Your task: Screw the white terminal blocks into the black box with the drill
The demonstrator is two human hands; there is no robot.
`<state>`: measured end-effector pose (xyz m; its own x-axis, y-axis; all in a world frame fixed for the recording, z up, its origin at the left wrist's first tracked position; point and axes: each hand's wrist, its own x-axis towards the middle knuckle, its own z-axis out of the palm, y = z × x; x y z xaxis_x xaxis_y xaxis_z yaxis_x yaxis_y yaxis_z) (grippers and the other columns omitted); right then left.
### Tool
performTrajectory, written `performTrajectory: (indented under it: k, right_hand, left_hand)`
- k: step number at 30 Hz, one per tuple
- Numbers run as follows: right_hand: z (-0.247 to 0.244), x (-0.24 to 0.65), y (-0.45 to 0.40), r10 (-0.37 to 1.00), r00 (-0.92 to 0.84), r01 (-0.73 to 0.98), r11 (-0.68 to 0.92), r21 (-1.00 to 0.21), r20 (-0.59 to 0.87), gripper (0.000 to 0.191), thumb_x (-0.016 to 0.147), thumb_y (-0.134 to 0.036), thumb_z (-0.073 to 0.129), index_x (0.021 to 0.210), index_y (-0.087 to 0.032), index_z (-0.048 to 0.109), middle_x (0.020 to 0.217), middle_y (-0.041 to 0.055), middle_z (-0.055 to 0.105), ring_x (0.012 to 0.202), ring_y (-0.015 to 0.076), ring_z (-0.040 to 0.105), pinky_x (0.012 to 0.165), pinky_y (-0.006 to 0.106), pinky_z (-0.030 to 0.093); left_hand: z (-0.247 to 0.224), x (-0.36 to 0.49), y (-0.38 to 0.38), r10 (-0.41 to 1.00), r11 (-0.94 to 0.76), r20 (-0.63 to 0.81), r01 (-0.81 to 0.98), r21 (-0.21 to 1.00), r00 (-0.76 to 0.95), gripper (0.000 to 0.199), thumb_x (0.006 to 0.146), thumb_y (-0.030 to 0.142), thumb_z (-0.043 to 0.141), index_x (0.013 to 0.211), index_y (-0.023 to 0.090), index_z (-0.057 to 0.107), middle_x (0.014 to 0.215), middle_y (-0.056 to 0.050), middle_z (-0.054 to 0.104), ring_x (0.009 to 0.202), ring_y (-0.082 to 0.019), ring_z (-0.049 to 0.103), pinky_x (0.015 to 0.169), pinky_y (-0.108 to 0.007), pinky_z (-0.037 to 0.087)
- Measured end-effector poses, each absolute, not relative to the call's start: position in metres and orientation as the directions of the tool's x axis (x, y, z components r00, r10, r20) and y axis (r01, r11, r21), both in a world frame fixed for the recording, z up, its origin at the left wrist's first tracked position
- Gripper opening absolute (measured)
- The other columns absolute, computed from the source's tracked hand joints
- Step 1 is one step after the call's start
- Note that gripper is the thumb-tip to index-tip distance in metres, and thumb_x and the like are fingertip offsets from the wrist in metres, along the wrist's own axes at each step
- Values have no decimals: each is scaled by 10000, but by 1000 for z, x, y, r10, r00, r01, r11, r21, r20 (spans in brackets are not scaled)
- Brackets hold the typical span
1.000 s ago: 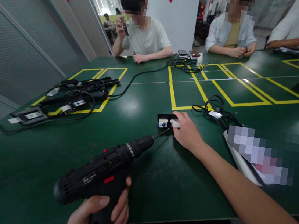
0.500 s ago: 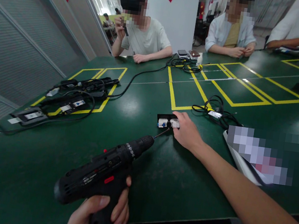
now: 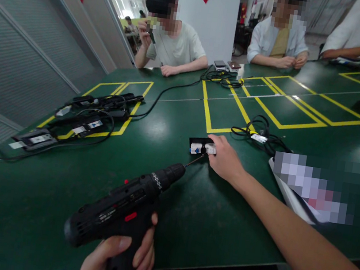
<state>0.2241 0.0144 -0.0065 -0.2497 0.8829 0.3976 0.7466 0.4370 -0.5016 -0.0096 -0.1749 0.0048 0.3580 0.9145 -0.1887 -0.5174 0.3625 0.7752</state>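
My left hand (image 3: 143, 255) is wrapped round the handle of a black cordless drill (image 3: 119, 207) with red switches. The drill tilts up and to the right, its thin bit (image 3: 194, 160) pointing at a small part on the table. My right hand (image 3: 225, 159) pinches the right end of that part, a black plate (image 3: 194, 140) carrying white blocks (image 3: 196, 148) with a bit of blue. The bit's tip appears to meet the part's near edge; whether it sits in a screw cannot be made out.
On the green table (image 3: 151, 149), bundled black cables and adapters (image 3: 91, 118) lie at left. A power strip (image 3: 292, 191), partly blurred, and its coiled cord (image 3: 261, 128) lie at right. Yellow tape (image 3: 211, 112) marks rectangles. Several people (image 3: 176, 40) sit across the table.
Hardly anything differs. The rear of the drill has shifted very slightly left, with both hands keeping their grips.
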Motion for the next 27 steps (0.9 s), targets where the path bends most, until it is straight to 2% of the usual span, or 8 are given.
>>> performTrajectory:
  k: [27]
  right_hand:
    - [-7, 224, 14, 882, -248, 753, 436, -494, 401, 487, 783, -100, 472, 1267, -155, 446, 1149, 131, 520, 990, 250, 551, 867, 372, 469]
  left_hand:
    - [5, -9, -174, 916, 343, -162, -505, 792, 368, 356, 815, 325, 427, 1110, 127, 452, 582, -3, 483, 438, -151, 491, 501, -337, 428]
